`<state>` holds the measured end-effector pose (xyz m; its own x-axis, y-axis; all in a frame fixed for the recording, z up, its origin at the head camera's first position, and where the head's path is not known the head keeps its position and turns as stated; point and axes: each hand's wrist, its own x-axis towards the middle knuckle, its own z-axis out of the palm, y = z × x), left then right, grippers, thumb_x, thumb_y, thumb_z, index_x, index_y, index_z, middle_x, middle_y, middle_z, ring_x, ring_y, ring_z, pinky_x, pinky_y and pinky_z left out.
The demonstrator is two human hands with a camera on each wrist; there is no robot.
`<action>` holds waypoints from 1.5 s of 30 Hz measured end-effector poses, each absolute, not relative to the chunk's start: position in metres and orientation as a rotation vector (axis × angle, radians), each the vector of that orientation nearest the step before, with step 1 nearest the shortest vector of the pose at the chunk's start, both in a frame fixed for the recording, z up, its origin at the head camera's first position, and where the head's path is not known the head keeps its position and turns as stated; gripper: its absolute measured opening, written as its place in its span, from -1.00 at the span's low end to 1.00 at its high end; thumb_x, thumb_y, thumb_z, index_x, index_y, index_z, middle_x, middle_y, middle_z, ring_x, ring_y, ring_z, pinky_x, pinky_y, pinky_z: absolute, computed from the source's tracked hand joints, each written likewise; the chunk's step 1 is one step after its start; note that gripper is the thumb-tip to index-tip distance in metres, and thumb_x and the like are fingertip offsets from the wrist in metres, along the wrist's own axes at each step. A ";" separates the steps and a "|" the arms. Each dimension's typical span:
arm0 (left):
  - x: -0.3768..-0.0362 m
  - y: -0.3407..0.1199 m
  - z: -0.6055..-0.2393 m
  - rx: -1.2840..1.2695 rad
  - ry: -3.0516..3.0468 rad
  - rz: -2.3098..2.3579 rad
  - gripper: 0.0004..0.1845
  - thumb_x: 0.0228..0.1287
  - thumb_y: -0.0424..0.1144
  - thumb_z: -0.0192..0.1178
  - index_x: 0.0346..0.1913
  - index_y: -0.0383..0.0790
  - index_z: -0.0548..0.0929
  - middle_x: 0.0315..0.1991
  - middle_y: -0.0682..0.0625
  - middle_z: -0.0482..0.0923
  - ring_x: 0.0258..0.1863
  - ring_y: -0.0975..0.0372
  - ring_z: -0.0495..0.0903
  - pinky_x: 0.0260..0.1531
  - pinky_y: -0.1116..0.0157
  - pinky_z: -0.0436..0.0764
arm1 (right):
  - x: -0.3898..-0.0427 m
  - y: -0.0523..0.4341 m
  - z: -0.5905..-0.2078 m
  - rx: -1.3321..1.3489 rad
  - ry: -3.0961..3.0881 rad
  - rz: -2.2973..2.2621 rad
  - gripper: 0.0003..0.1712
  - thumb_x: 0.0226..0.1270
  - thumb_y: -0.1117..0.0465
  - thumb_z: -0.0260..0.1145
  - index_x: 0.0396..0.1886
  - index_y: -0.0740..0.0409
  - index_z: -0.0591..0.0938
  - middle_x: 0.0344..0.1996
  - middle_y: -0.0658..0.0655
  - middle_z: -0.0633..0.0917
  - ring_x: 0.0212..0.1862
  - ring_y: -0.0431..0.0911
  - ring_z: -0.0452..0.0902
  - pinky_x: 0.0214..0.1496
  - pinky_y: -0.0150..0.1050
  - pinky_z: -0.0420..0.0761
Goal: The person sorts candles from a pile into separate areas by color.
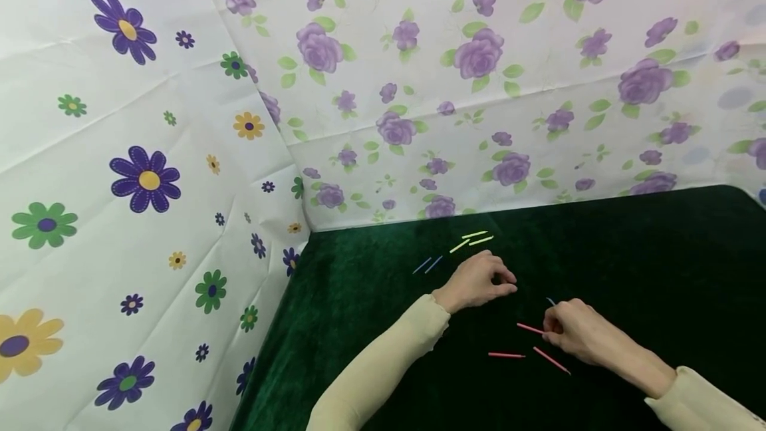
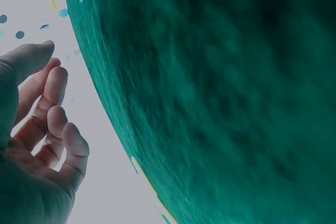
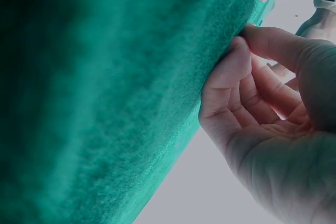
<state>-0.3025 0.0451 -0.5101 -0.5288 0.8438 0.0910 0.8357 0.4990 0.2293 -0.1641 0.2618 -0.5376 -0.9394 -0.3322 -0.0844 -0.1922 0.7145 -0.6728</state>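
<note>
Right hand (image 1: pixel 577 332) pinches a blue stick (image 1: pixel 550 300) just off the green velvet worktop (image 1: pixel 658 265), right of the loosely curled, empty left hand (image 1: pixel 479 281); risk: thin stick slips from fingertips or the wrist scatters the nearby pink sticks (image 1: pixel 529 328).

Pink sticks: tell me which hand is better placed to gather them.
Right, probably. The right hand rests among the pink sticks, fingertips at one; the left hand sits farther back, nearer the yellow sticks.

Green velvet cloth (image 1: pixel 628 265); pink sticks (image 1: pixel 506 354), yellow sticks (image 1: pixel 477 239) (blue sticks (image 1: pixel 427 265) too).
</note>
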 end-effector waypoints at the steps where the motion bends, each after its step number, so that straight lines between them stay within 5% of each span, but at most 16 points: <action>1: -0.302 0.048 -0.511 1.514 2.682 0.371 -0.83 0.51 0.01 0.42 -0.01 0.11 0.91 -0.09 0.27 0.81 -0.19 0.44 0.51 -0.20 0.65 0.38 | -0.164 0.262 -0.537 -0.422 2.724 -1.032 -0.92 0.41 0.20 0.48 -0.31 -0.01 0.74 -0.46 -0.11 0.64 -0.51 -0.34 0.49 -0.45 -0.38 0.54; 21: -0.292 0.108 -0.521 1.763 2.559 -0.120 -0.71 0.57 0.13 0.31 0.19 0.21 0.83 0.09 0.32 0.75 0.00 0.46 0.54 0.04 0.61 0.53 | -0.166 0.257 -0.537 -0.417 2.741 -1.022 -0.90 0.40 0.23 0.50 -0.34 -0.01 0.74 -0.49 -0.12 0.64 -0.53 -0.34 0.50 -0.45 -0.38 0.54; 45: -0.291 0.114 -0.526 1.856 2.467 -0.154 -0.82 0.58 0.04 0.33 0.05 0.23 0.88 0.00 0.38 0.78 -0.18 0.44 0.45 -0.19 0.60 0.43 | -0.161 0.261 -0.540 -0.477 2.757 -1.072 -0.90 0.38 0.27 0.49 -0.34 0.02 0.74 -0.52 -0.15 0.62 -0.55 -0.38 0.47 -0.48 -0.40 0.53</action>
<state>-0.2912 0.1141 -0.5262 -0.2783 0.9552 -0.1003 0.9603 0.2746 -0.0490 -0.1606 0.2613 -0.5404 -0.9390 -0.3433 -0.0198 -0.2398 0.6950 -0.6779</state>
